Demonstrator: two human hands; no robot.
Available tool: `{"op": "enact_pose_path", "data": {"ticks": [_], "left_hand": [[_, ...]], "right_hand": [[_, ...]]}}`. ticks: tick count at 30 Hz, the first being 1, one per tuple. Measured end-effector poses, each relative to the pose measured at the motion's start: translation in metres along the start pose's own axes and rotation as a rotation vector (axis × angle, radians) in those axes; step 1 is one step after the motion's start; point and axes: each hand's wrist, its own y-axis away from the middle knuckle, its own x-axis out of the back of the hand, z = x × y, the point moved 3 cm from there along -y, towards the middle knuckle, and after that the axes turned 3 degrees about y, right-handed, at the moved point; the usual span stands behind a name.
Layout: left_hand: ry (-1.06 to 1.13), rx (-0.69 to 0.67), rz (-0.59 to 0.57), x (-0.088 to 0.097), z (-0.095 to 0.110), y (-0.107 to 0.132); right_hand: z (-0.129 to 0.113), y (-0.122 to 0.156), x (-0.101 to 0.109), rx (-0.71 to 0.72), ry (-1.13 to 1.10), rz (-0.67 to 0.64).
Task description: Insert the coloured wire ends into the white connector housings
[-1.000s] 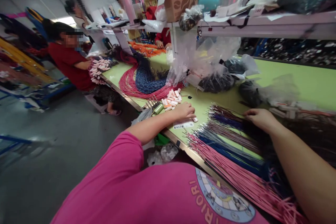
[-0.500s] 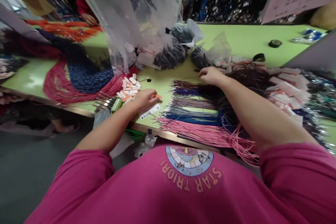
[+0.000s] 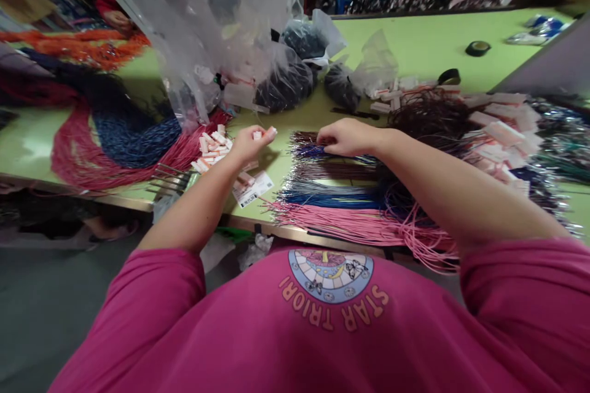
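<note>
My left hand (image 3: 249,146) is closed in a pinch on a small white label (image 3: 257,134), raised above the table beside a pile of white-and-orange labels (image 3: 216,146). Below it lies a printed card (image 3: 253,189) with a barcode. My right hand (image 3: 348,137) reaches over the rows of cords with its fingers bent together at the left end of the dark blue cords (image 3: 310,151); whatever they grip is hidden. Nearer my body are blue cords (image 3: 336,196) and pink cords (image 3: 341,221), with metallic tips at their left ends.
Clear plastic bags with dark contents (image 3: 286,83) stand behind my hands. Black tape (image 3: 478,48) lies farther back. Metal rods (image 3: 170,181) stick out by the front edge. Pink and blue cord bundles (image 3: 133,135) spread leftward. Another person's hand (image 3: 118,19) rests near orange cords.
My left hand has lifted away from the card; a white label shows in its pinch where an orange piece showed before. My right hand has moved left and nearer, onto the cords' ends. The view has shifted.
</note>
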Motion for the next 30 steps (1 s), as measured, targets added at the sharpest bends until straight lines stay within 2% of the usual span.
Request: {"op": "enact_pose_path", "data": {"ticks": [4, 7, 11, 14, 16, 19, 23, 26, 30], "left_hand": [[0.573, 0.199, -0.250, -0.025, 0.026, 0.014], [0.754, 0.258, -0.366, -0.051, 0.050, 0.031], [0.774, 0.216, -0.426, -0.079, 0.071, 0.042], [0.724, 0.205, -0.380, -0.090, 0.075, 0.039], [0.696, 0.200, -0.349, -0.094, 0.073, 0.036], [0.691, 0.161, -0.382, -0.097, 0.069, 0.036], [0.824, 0.082, -0.463, -0.099, 0.065, 0.039], [0.896, 0.087, -0.478, -0.098, 0.062, 0.039], [0.804, 0.092, -0.457, -0.098, 0.057, 0.038]], "right_hand": [[-0.011, 0.000, -0.013, 0.106, -0.097, 0.035], [-0.007, 0.010, -0.018, 0.077, -0.297, 0.142], [0.004, 0.031, -0.015, -0.032, -0.545, 0.334], [0.009, 0.041, -0.012, -0.115, -0.590, 0.427], [0.010, 0.042, -0.012, -0.121, -0.580, 0.439], [0.008, 0.039, -0.019, -0.066, -0.567, 0.426], [0.003, 0.037, -0.030, -0.039, -0.515, 0.394], [0.001, 0.039, -0.032, -0.067, -0.441, 0.399], [0.001, 0.041, -0.029, -0.104, -0.381, 0.418]]}}
